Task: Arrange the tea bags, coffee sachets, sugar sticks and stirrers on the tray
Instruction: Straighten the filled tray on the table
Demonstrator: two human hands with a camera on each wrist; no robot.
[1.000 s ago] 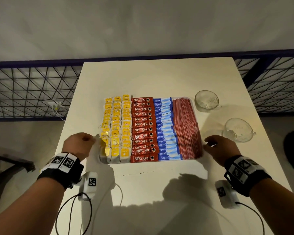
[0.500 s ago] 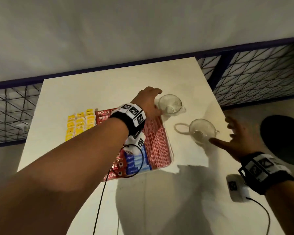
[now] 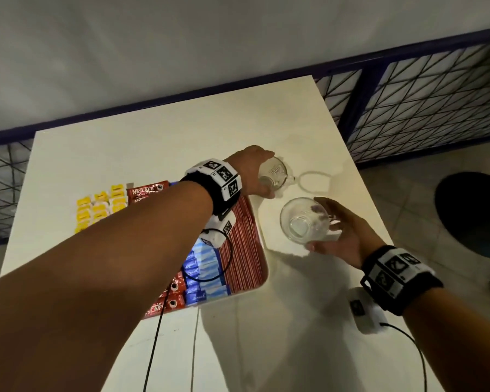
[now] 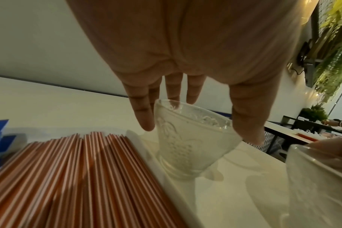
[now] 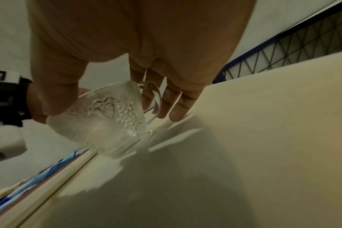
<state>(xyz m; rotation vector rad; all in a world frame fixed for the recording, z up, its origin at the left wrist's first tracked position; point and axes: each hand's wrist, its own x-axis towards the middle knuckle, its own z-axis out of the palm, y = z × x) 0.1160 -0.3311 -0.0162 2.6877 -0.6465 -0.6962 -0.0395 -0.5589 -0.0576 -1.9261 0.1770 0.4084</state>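
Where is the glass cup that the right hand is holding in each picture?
Head view: the right hand's glass cup is right of centre, tilted, beside the tray.
Left wrist view: only its side shows at the right edge.
Right wrist view: it sits left of centre, under the right hand.
Shared landmark: the tray's white rim.

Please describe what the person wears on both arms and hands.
Both forearms are bare, with no sleeves or gloves. Each wrist carries a black band with white square-coded marker blocks, plus a small white camera box trailing a thin black cable.
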